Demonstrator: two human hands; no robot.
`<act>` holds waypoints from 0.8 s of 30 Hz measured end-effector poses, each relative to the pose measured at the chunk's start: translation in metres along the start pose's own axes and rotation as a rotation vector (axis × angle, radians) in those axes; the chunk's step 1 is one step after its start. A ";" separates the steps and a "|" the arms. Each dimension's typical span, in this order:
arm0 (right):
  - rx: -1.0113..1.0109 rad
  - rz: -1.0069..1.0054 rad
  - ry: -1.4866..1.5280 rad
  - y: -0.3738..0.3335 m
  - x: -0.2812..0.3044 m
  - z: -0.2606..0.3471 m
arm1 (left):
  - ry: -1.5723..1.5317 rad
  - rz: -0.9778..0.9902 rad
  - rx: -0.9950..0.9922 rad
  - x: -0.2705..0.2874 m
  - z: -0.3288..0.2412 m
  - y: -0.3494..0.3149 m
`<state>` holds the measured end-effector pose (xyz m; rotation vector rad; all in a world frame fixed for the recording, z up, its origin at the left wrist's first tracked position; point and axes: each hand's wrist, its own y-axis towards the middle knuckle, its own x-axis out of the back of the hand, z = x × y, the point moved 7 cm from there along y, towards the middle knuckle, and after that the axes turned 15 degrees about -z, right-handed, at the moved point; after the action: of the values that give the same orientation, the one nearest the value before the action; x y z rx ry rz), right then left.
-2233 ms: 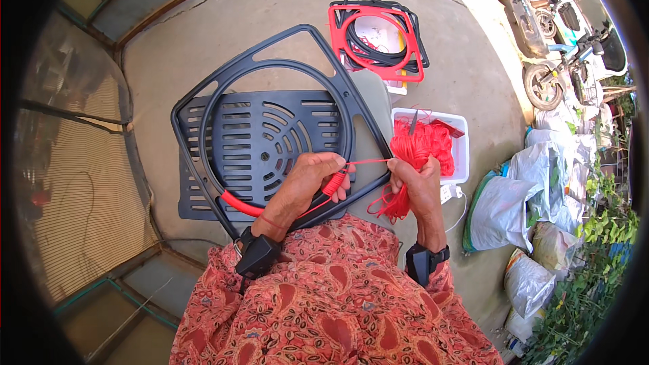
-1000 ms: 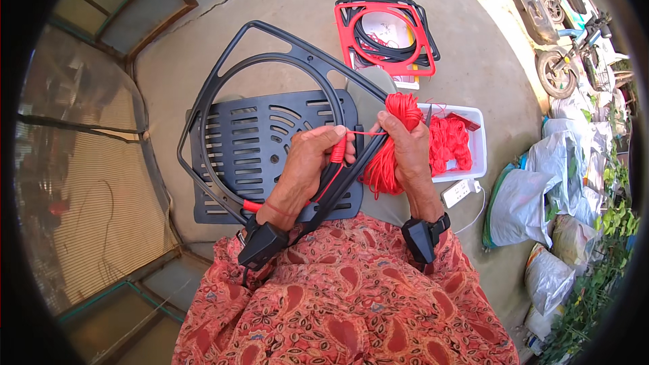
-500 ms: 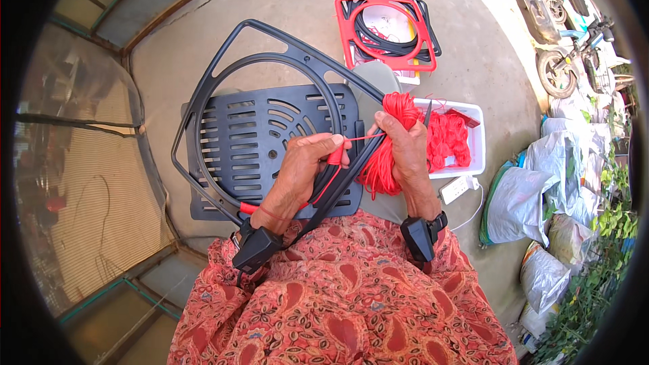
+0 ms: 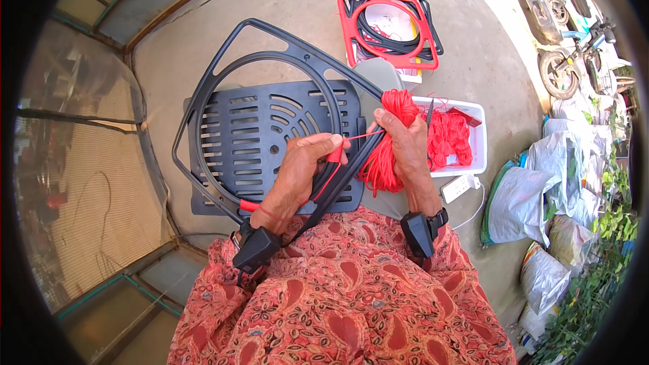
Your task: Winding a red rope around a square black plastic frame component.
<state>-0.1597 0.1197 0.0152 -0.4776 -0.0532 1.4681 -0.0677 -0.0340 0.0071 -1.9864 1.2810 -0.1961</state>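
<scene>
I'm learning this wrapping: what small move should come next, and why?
Perhaps pass the red bundle around the black ring once: its strand runs straight between the right hand, gripping the bundle, and the left hand, which holds the ring at its red wrapping.

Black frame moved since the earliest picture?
Yes: judged against the slotted black panel, the top corner of the black frame has swung to the left.

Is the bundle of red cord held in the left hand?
No, the right hand holds the bundle of red cord.
</scene>
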 end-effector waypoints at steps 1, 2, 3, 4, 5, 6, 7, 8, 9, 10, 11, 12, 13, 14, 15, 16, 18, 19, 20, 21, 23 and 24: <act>0.013 0.007 -0.030 0.001 0.000 0.001 | -0.025 0.006 0.014 0.000 0.001 0.003; 0.015 0.010 -0.034 0.001 0.000 0.003 | -0.030 0.006 0.012 0.000 0.000 0.006; 0.013 0.011 -0.065 0.002 0.000 0.004 | -0.045 0.027 0.039 0.000 -0.001 0.008; 0.013 0.011 -0.097 0.002 0.000 0.006 | -0.061 0.050 0.065 -0.001 0.000 0.009; 0.015 0.016 -0.103 0.001 0.002 0.010 | -0.068 0.050 0.062 0.000 0.002 0.008; 0.015 0.013 -0.206 -0.001 0.004 0.013 | -0.051 0.047 0.067 0.003 0.007 0.008; 0.015 0.009 -0.310 -0.003 0.006 0.015 | -0.034 0.045 0.072 0.005 0.010 0.008; 0.018 0.015 -0.316 -0.002 0.006 0.016 | -0.042 0.044 0.069 0.006 0.011 0.010; 0.061 0.012 -0.412 -0.003 0.008 0.018 | -0.051 0.053 0.066 0.005 0.014 0.011; 0.103 0.008 -0.507 -0.004 0.010 0.021 | -0.059 0.063 0.064 0.004 0.016 0.011; 0.104 0.008 -0.515 -0.006 0.011 0.022 | -0.066 0.066 0.066 0.004 0.017 0.011; 0.352 -0.042 -0.730 -0.007 0.009 0.036 | -0.050 0.069 0.038 0.003 0.015 0.012; 0.605 -0.092 -0.940 -0.012 0.005 0.050 | -0.034 0.071 0.010 0.003 0.013 0.012; 0.607 -0.088 -0.944 -0.016 0.004 0.055 | -0.040 0.070 0.010 0.004 0.014 0.011; 0.624 -0.147 -0.958 -0.019 0.006 0.066 | -0.040 0.077 0.013 0.004 0.016 0.010; 0.641 -0.204 -0.971 -0.021 0.009 0.074 | -0.041 0.082 0.015 0.004 0.016 0.009; 0.691 -0.169 -0.993 -0.027 0.002 0.082 | -0.055 0.066 0.005 0.005 0.015 0.009; 0.558 -0.020 -0.936 -0.034 -0.012 0.079 | -0.063 0.051 -0.002 0.005 0.015 0.009; 0.423 0.126 -0.874 -0.042 -0.024 0.069 | -0.067 0.050 0.000 0.007 0.017 0.009; 0.335 0.234 -0.842 -0.047 -0.034 0.057 | -0.069 0.063 -0.008 0.007 0.016 0.010; 0.249 0.345 -0.963 -0.047 -0.036 0.031 | -0.076 0.078 -0.019 0.006 0.020 0.013; 0.279 0.350 -0.982 -0.048 -0.042 0.024 | -0.057 0.072 -0.054 0.006 0.021 0.015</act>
<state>-0.1275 0.0848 0.0639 0.5177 -0.5546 1.8982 -0.0647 -0.0316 -0.0191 -1.9733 1.3309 -0.0698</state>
